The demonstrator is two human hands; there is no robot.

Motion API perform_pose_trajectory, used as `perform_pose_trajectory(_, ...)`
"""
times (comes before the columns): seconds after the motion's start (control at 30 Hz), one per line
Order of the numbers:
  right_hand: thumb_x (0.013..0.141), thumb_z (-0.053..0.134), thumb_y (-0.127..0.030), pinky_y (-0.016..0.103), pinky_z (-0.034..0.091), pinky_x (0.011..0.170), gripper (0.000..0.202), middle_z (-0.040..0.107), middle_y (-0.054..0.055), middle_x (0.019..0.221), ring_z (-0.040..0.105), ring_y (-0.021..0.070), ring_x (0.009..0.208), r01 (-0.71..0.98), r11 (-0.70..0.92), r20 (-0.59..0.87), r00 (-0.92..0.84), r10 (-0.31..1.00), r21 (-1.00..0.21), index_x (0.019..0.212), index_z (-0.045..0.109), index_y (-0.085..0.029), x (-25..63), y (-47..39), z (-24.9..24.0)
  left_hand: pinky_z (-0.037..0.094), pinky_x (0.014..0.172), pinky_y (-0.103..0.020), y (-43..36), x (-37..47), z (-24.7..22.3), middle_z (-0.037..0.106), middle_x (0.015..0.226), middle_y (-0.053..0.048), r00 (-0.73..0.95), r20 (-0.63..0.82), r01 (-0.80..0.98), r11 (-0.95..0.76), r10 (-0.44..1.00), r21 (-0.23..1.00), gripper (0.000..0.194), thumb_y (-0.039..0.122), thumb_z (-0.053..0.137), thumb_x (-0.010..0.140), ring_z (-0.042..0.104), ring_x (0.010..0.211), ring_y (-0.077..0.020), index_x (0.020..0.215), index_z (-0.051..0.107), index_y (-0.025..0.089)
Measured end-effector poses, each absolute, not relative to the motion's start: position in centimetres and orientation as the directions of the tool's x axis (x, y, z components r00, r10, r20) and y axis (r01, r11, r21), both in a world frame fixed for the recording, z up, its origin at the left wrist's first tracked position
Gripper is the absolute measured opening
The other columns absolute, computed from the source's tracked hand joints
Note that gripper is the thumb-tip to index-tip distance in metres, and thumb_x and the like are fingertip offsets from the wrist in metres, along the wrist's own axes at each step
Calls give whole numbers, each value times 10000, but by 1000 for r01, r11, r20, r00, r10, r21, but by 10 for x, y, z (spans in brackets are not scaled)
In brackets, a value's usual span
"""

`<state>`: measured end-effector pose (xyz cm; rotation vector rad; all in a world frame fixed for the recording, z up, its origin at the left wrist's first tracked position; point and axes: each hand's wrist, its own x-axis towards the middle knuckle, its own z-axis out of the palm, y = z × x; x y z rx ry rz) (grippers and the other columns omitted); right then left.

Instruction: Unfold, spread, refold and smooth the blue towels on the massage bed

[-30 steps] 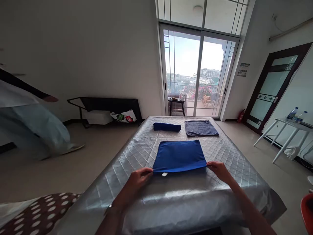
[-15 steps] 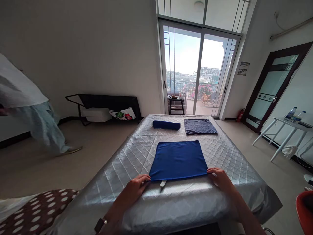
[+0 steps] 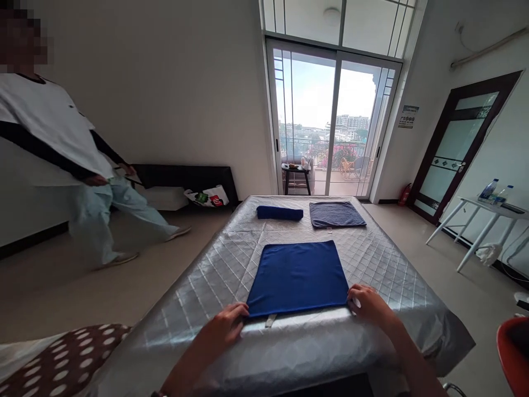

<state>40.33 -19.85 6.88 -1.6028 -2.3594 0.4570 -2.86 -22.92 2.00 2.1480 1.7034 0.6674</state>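
A blue cloth (image 3: 298, 277) lies spread flat on a silver quilted cover (image 3: 215, 286), with a small pale tag showing at its near edge. Its near left corner is pinched by my left hand (image 3: 225, 326). On the opposite side, my right hand (image 3: 369, 305) has its fingers closed on the near right corner. Farther back rest a narrow folded dark blue cloth (image 3: 280, 213) and a flat grey-blue towel (image 3: 336, 214), side by side.
A person (image 3: 61, 143) walks along the left side, near a low black bench (image 3: 185, 173). Brown polka-dot fabric (image 3: 66, 355) lies at lower left. On the right stand a white table (image 3: 491, 207) with bottles and a red chair (image 3: 510, 353). Sliding glass doors (image 3: 334, 127) are behind.
The blue cloth's near left corner has come slightly toward me and to the left with my left hand. The person at left has stepped rightward, further into view.
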Motion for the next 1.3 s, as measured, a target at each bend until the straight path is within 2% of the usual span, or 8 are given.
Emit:
perform_pose_trajectory(0.13,982,450,-269,333,448,1032,318,711,61,1227,661,216,1134,831,344,111,-330,937,-437,1101,744,-243,389,-185,71,534,971,-365,-214,4,35,714,1209,-47,157,207,888,-230,966,398,263,224,472,825,693,1070,-227,951,701,259)
perform_pose_trajectory(0.23,1012,386,-297,361,361,1145,419,562,105,1457,513,236,1349,868,298,189,-241,952,-397,1321,644,-181,365,-169,61,494,1042,-373,-186,64,42,699,1254,-60,256,279,867,-348,925,357,312,223,430,914,649,1171,-214,1063,702,245)
perform_pose_trajectory(0.37,1019,338,-319,428,233,1219,544,343,131,1600,269,263,1503,928,227,105,-204,973,-296,1508,435,-102,339,-155,36,384,1158,-439,-152,151,32,560,1467,-94,431,244,851,-481,869,210,421,385,431,995,493,1374,-255,1347,603,230)
perform_pose_trajectory(0.5,1016,289,-303,428,207,1226,586,266,141,1619,212,239,1520,943,221,32,-220,975,-251,1553,328,-73,336,-150,16,280,1208,-506,-142,183,10,407,1584,-67,493,166,847,-515,854,135,545,491,266,1035,324,1486,-267,1496,450,267)
perform_pose_trajectory(0.63,1025,275,-356,419,199,1226,610,254,145,1620,205,234,1522,940,226,50,-221,974,-256,1561,306,-67,339,-149,12,242,1222,-509,-147,150,-8,321,1623,-53,368,123,912,-384,922,146,615,573,234,1014,257,1512,-274,1535,380,282)
perform_pose_trajectory(0.83,1032,271,-369,402,175,1232,621,271,154,1618,197,230,1524,941,196,30,-195,980,-275,1569,276,-58,337,-150,15,249,1201,-541,-165,48,-37,286,1623,-150,55,142,991,-72,988,115,742,623,247,982,253,1509,-321,1551,343,157)
perform_pose_trajectory(1.13,1018,280,-375,406,201,1221,607,322,131,1604,257,239,1508,965,141,-29,-151,988,-222,1550,354,-92,332,-132,32,314,1173,-498,-174,24,-61,337,1592,-208,23,232,987,-59,972,152,810,654,254,959,327,1478,-325,1518,396,85)
perform_pose_trajectory(1.3,1034,230,-358,384,179,1224,628,283,165,1616,209,226,1522,954,192,-34,-205,978,-231,1558,280,-16,322,-90,52,324,1173,-457,-175,20,-59,360,1586,-189,14,214,986,-49,977,157,820,668,248,952,365,1462,-302,1507,416,88)
